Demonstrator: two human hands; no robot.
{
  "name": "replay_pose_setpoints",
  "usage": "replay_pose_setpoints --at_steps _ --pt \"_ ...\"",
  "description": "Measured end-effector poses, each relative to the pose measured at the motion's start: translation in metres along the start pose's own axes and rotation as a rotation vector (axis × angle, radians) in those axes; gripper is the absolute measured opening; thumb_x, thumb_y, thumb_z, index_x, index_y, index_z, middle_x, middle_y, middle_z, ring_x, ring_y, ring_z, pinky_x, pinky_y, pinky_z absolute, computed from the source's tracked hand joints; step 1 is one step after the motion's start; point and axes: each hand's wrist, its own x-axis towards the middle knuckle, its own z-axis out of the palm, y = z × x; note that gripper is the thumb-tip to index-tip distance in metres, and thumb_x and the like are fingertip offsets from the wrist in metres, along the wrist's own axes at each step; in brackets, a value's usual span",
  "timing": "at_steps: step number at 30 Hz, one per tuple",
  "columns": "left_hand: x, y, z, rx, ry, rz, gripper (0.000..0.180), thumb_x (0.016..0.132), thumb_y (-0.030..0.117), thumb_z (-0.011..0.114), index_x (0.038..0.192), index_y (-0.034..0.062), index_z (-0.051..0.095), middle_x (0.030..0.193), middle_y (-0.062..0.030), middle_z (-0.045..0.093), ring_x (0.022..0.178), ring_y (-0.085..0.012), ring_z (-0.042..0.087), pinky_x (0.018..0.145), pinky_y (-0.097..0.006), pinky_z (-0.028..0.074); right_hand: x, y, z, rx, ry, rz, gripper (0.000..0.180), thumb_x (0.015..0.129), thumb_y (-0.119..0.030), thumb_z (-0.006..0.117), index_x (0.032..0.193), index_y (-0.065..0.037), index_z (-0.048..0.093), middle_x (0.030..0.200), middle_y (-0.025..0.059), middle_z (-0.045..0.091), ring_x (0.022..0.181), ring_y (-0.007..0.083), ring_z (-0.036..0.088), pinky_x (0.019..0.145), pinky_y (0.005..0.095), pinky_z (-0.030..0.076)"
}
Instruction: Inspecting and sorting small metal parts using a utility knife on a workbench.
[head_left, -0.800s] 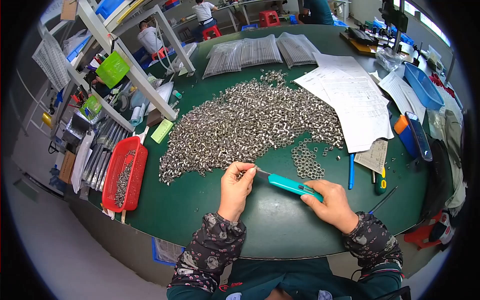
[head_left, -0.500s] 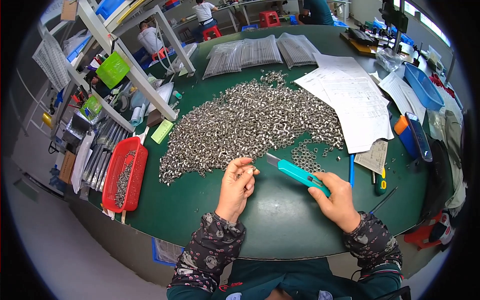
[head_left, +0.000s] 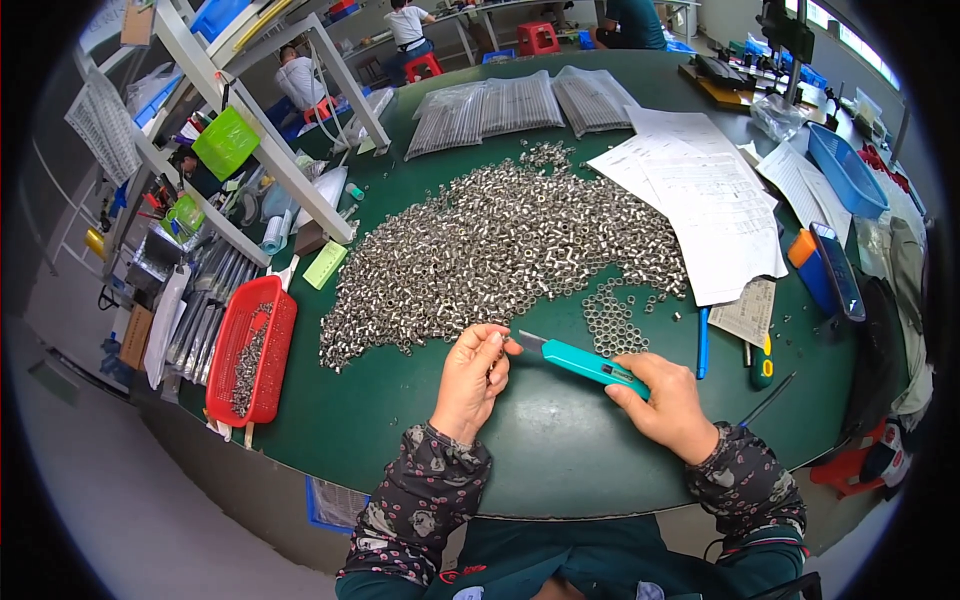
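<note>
Inward of the table's point(head_left: 560, 450) near edge, the right hand point(head_left: 672, 402) clamps its fingers round the teal knife point(head_left: 588, 364), apparently to steer its blade point(head_left: 531, 345) toward the left hand point(head_left: 470, 385), whose fingertips appear pinched on a half-hidden metal part point(head_left: 507, 338).

The cutter point(head_left: 592, 364) is teal, rings point(head_left: 500, 245) silvery, basket point(head_left: 276, 360) red, and sleeves point(head_left: 425, 495) floral-patterned black.

Cannot make out the form of the small metal piece point(head_left: 507, 338) in the left hand point(head_left: 468, 387), near six o'clock, mostly finger-covered. Cannot see the butt of the teal knife point(head_left: 585, 364), hidden by the right hand point(head_left: 672, 408) at four. Cannot read the papers point(head_left: 705, 205) toward two, print too small. Cannot see the head of a person point(head_left: 637, 25) at one, cut off above.
</note>
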Motion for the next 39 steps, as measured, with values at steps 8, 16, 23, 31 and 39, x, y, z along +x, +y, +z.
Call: replay_pose_setpoints --at_steps 8,16,23,31,39 --pt "-0.001 -0.003 0.001 0.072 0.020 0.016 0.011 0.087 0.014 0.050 0.089 0.0041 0.052 0.071 -0.0038 0.053 0.044 -0.0021 0.036 0.034 -0.014 0.023 -0.001 0.002 0.000 0.041 -0.073 0.011 0.027 0.074 -0.025 0.061 0.090 -0.004 0.060 0.075 0.0137 0.059 0.065 0.0316 0.057 0.057 0.0378 0.045" --pt "-0.002 -0.004 0.004 0.172 0.044 0.022 0.013 0.087 0.015 0.050 0.086 0.0028 0.053 0.062 -0.0012 0.051 0.042 -0.0020 0.035 0.035 -0.015 0.024 -0.002 0.003 0.000 0.016 -0.067 -0.001 0.027 0.073 -0.025 0.061 0.090 -0.004 0.060 0.073 0.0126 0.058 0.062 0.0310 0.056 0.054 0.0377 0.044" --pt "-0.003 -0.001 0.005 0.116 0.107 -0.041 0.020 0.089 0.020 0.046 0.084 0.0024 0.052 0.060 -0.0001 0.049 0.041 -0.0023 0.033 0.034 -0.015 0.023 0.001 -0.002 -0.006 -0.111 0.073 -0.042 0.027 0.072 -0.022 0.063 0.092 -0.005 0.058 0.068 0.0109 0.054 0.056 0.0291 0.054 0.049 0.0368 0.042" --pt "0.000 -0.001 -0.002 -0.085 -0.002 -0.084 0.017 0.090 0.018 0.044 0.090 0.0030 0.051 0.071 -0.0032 0.050 0.045 -0.0030 0.035 0.034 -0.015 0.023 0.000 -0.001 -0.002 -0.038 -0.003 -0.039 0.027 0.073 -0.022 0.062 0.092 -0.004 0.059 0.070 0.0121 0.056 0.059 0.0305 0.055 0.052 0.0370 0.043" --pt "0.001 0.004 0.003 -0.110 -0.016 -0.103 0.016 0.089 0.016 0.045 0.093 0.0025 0.051 0.074 -0.0031 0.049 0.046 -0.0026 0.035 0.035 -0.015 0.024 0.000 0.001 -0.003 -0.012 -0.015 -0.021 0.027 0.073 -0.023 0.061 0.092 -0.004 0.059 0.071 0.0122 0.057 0.060 0.0306 0.056 0.053 0.0376 0.044"
